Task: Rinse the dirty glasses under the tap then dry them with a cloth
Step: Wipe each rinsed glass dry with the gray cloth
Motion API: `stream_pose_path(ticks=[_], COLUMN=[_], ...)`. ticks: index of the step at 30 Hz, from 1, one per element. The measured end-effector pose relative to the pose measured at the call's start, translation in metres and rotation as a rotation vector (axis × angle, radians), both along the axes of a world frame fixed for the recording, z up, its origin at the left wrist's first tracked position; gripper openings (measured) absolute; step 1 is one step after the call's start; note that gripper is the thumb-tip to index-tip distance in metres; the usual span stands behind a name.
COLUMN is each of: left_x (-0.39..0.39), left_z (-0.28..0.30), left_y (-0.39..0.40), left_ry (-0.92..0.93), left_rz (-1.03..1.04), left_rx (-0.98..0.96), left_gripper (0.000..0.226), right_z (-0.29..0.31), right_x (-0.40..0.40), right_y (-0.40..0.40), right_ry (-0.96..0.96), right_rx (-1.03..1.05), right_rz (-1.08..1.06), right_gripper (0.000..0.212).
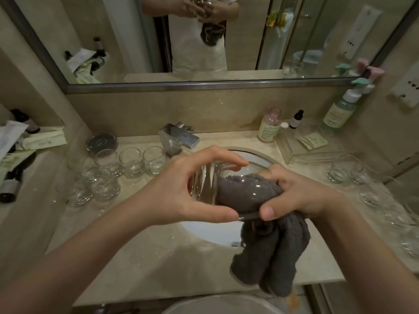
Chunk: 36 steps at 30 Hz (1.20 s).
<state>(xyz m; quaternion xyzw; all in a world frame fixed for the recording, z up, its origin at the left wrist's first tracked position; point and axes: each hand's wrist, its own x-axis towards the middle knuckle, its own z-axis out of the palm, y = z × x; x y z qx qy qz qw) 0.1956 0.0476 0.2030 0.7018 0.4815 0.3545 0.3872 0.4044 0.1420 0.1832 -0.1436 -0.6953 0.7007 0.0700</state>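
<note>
Curled around the base end of a clear glass (205, 184), my left hand (181, 189) holds it on its side above the white sink basin (210, 232), thumb near, fingers arched over the far side. My right hand (292, 193) pinches the grey cloth (269, 250) at the glass's mouth, where part of the cloth is stuffed inside and shows through the wall; the rest hangs down past the near edge of the counter (140, 264).

Open air lies below the glass, over the basin, and the near counter strip in front of it is bare and wet-looking.

Left of the basin stands a cluster of glasses (106, 175), upright and close together, three in a far row and more nearer the counter's left edge. Right of the basin, another group of glasses (347, 171) runs along the right edge toward me, some blurred. A clear tray (294, 152) at the far right holds small paper packets (313, 141).

A chrome tap (179, 138) sits at the far rim of the basin, just beyond my left fingers. Far right stand a pink-capped bottle (269, 125), a small dark dropper bottle (296, 120) and a green pump bottle (340, 109). A dark round dish (102, 142) lies far left, and a side shelf (27, 155) carries sachets and dark bottles. A mirror (204, 41) spans the far wall.
</note>
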Motion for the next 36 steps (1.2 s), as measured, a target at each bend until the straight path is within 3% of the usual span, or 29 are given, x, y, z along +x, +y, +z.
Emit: stream_pose_path(ticks=[4,7,10,13,15,17,19,21,23,25,27,30,31,36], left_x=[0.004,0.006,0.005,0.000,0.001,0.003,0.006,0.010,0.014,0.015,0.011,0.001,-0.002,-0.014], left_z=[0.001,-0.004,-0.003,0.000,0.001,0.000,-0.002,-0.007,-0.009,-0.009,-0.009,-0.007,-0.006,-0.003], left_y=[0.000,-0.001,-0.001,0.000,0.000,-0.001,-0.002,-0.002,-0.002,-0.003,-0.003,-0.001,0.001,0.003], left_ry=[-0.444,-0.582,-0.502,-0.062,0.043,-0.078,-0.360,-0.554,-0.596,-0.581,-0.380,0.365,0.483,0.576], left_rz=[0.047,0.109,0.076,0.024,0.000,0.016,0.044,0.099,0.142,0.162,0.176,0.149,0.101,-0.061], left_rx=[-0.348,-0.558,-0.542,-0.190,-0.059,-0.088,-0.276,-0.508,-0.635,-0.640,-0.474,0.069,0.146,0.107], left_gripper=[0.056,0.054,0.057,0.064,0.062,0.059,0.058,0.056,0.050,0.043,0.042,0.068,0.078,0.102], right_z=[0.010,0.014,0.007,-0.003,-0.006,-0.005,0.000,0.003,0.006,0.004,0.000,-0.005,-0.006,-0.007], right_x=[0.001,0.000,0.002,0.003,0.003,0.003,0.003,0.003,0.002,0.002,0.003,0.000,-0.002,-0.010], right_y=[-0.002,-0.006,-0.006,-0.004,-0.006,-0.007,-0.009,-0.009,-0.008,-0.007,-0.007,-0.011,-0.012,-0.016], right_ry=[-0.050,-0.065,-0.029,-0.004,0.009,0.012,-0.015,-0.047,-0.080,-0.092,-0.061,0.007,0.014,0.000], right_rx=[0.098,0.167,0.125,0.046,0.002,0.017,0.082,0.166,0.234,0.233,0.149,0.010,0.001,0.026], right_rz=[0.035,0.043,-0.003,-0.044,-0.021,-0.004,-0.006,-0.009,-0.009,-0.007,-0.024,-0.051,-0.046,-0.011], right_gripper=[0.051,0.022,0.019,0.037,0.036,0.046,0.056,0.046,0.033,0.027,0.017,0.009,0.010,0.014])
